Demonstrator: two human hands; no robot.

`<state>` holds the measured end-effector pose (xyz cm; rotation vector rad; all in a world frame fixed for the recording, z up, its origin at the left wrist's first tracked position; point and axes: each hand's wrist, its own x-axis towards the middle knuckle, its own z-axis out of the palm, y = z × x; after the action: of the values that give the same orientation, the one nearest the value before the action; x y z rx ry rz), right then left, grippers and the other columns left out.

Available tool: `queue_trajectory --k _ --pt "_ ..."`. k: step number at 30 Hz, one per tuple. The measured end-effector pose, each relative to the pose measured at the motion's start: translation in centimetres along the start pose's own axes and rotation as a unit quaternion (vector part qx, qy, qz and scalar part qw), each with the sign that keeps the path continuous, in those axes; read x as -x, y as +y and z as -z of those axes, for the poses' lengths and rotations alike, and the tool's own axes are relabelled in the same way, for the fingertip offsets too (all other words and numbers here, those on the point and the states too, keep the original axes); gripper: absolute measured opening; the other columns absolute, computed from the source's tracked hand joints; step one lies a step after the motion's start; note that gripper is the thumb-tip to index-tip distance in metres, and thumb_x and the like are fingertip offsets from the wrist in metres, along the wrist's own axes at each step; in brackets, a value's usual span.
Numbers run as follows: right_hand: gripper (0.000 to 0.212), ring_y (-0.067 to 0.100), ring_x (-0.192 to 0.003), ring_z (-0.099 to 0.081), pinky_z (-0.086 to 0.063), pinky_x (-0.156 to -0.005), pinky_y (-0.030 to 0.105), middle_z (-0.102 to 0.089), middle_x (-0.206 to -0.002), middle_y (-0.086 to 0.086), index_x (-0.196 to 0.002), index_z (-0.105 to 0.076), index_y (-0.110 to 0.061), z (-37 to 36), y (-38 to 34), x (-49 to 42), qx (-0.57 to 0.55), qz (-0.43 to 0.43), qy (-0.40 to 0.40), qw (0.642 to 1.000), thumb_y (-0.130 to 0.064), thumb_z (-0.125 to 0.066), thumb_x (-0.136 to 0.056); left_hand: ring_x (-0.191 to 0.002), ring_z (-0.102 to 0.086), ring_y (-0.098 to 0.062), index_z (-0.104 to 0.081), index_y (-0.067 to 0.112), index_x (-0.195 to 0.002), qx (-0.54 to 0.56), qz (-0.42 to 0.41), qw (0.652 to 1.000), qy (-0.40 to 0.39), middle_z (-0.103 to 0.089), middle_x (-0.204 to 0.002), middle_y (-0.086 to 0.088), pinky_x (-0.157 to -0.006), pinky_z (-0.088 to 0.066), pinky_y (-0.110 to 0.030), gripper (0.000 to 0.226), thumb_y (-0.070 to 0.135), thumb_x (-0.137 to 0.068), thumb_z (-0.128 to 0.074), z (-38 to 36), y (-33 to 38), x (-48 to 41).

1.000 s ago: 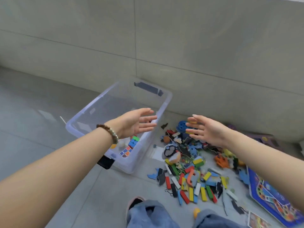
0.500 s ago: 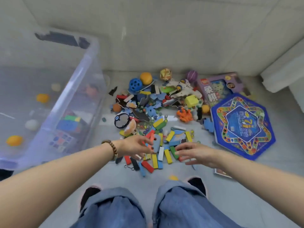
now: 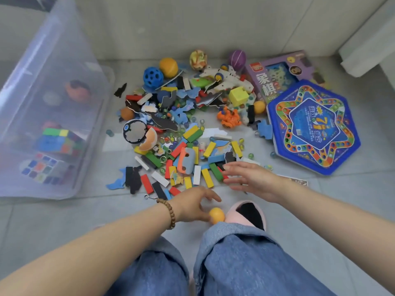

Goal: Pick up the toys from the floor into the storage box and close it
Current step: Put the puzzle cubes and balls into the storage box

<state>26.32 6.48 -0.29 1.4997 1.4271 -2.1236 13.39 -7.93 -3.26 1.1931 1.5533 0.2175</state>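
Note:
A heap of toys (image 3: 188,133) lies on the grey floor: coloured wooden blocks, puzzle pieces, marbles and balls. The clear storage box (image 3: 97,107) stands at the left and holds puzzle cubes (image 3: 57,142) and a few balls. My left hand (image 3: 193,207) is low near my feet, its fingers arched over a small orange ball (image 3: 216,215) and touching it. That ball rests on the floor against my pink slipper (image 3: 245,213). My right hand (image 3: 251,180) hovers flat with spread fingers at the near right edge of the blocks, holding nothing.
A blue hexagonal game board (image 3: 314,127) and a purple game box (image 3: 275,75) lie at the right. Larger balls (image 3: 168,67) sit against the wall at the back. My knees in jeans fill the bottom. A white ledge (image 3: 367,45) is at the upper right.
My view dropped from the box to the toy heap. My left hand pulled back from the blocks to the orange ball by my foot. My right hand stayed over the blocks.

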Motion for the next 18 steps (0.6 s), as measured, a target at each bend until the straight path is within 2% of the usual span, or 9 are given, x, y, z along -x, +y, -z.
queue_trajectory --k 5,9,12,14,18 --pt "0.023 0.018 -0.105 -0.063 -0.049 -0.093 0.034 -0.066 -0.114 0.002 -0.107 -0.062 -0.02 0.9 1.1 0.5 -0.024 0.008 0.015 1.0 -0.029 -0.064 -0.086 -0.092 -0.061 -0.017 -0.054 0.026 -0.125 -0.057 -0.018 0.998 0.026 -0.053 -0.119 -0.001 -0.082 -0.05 -0.027 0.047 0.023 -0.081 -0.07 -1.2 0.8 -1.1" --pt "0.016 0.015 -0.096 -0.065 -0.05 -0.089 0.031 -0.067 -0.107 0.0 -0.104 -0.062 -0.02 1.6 1.2 0.8 -0.051 0.011 0.016 0.999 -0.025 -0.061 -0.089 -0.096 -0.057 -0.017 -0.05 0.024 -0.123 -0.11 -0.021 0.993 0.035 -0.053 -0.118 -0.002 -0.081 -0.047 -0.029 0.044 0.029 -0.083 -0.067 -1.4 0.8 -1.2" --pt "0.017 0.017 -0.095 -0.064 -0.05 -0.085 0.029 -0.066 -0.108 0.003 -0.104 -0.061 -0.019 2.6 0.0 0.1 -0.072 0.035 0.057 0.995 -0.023 -0.062 -0.088 -0.091 -0.061 -0.015 -0.046 0.024 -0.115 -0.011 0.005 0.994 0.112 -0.058 -0.112 0.0 -0.076 -0.051 -0.029 0.04 0.034 -0.083 -0.067 1.6 1.4 -1.3" --pt "0.026 0.019 -0.094 -0.063 -0.05 -0.083 0.03 -0.065 -0.108 0.005 -0.113 -0.06 -0.014 3.6 -1.6 -0.7 -0.066 0.065 0.095 0.991 -0.02 -0.063 -0.087 -0.086 -0.062 -0.014 -0.045 0.021 -0.111 0.088 0.014 0.98 0.18 -0.056 -0.109 0.002 -0.067 -0.051 -0.026 0.04 0.033 -0.081 -0.069 5.3 2.2 -1.5" --pt "0.039 0.023 -0.114 -0.054 -0.049 -0.087 0.033 -0.053 -0.126 0.006 -0.123 -0.052 -0.014 5.4 -5.2 -2.6 0.012 0.122 0.196 0.973 -0.018 -0.065 -0.086 -0.089 -0.065 -0.017 -0.045 0.021 -0.12 0.242 -0.007 0.943 0.228 -0.056 -0.113 -0.001 -0.069 -0.057 -0.026 0.045 0.027 -0.082 -0.069 12.5 4.0 -1.6"
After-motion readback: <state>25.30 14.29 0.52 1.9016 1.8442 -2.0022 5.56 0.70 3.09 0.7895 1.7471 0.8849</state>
